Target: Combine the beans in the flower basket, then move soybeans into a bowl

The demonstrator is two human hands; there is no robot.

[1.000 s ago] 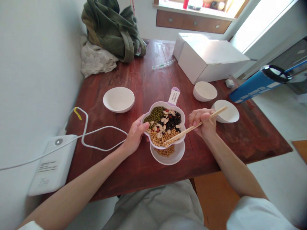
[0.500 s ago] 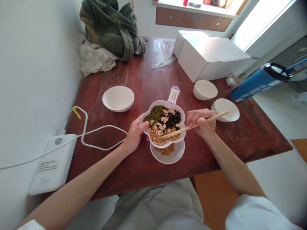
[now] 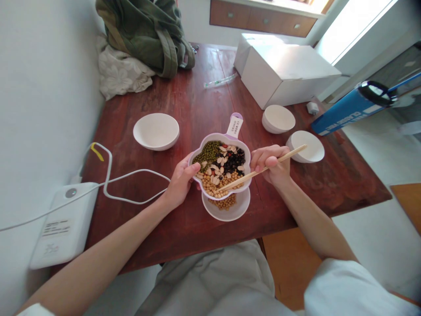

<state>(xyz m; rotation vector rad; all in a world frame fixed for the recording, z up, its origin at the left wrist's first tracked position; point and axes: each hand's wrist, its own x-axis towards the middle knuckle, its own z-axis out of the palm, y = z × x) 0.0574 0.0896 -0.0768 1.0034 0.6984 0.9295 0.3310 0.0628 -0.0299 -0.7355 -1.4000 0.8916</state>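
A lilac flower-shaped bowl (image 3: pixel 245 154) full of mixed beans and seeds is held tilted above a white bowl (image 3: pixel 240 210) that holds some soybeans. My left hand (image 3: pixel 180 182) grips the lilac bowl's left rim, thumb over the edge. My right hand (image 3: pixel 271 164) is closed on a pair of wooden chopsticks (image 3: pixel 259 170). Their tips rest among the soybeans at the bowl's near edge.
Three empty white bowls stand on the red wooden table (image 3: pixel 197 105): one at left (image 3: pixel 156 131), two at right (image 3: pixel 278 118) (image 3: pixel 305 146). White boxes (image 3: pixel 283 72) and a green bag (image 3: pixel 148 30) sit at the back. A white device (image 3: pixel 61 224) with cable lies at left.
The chopstick tips have shifted left across the soybeans. The view has dropped slightly, so everything sits a little higher and further left in frame.
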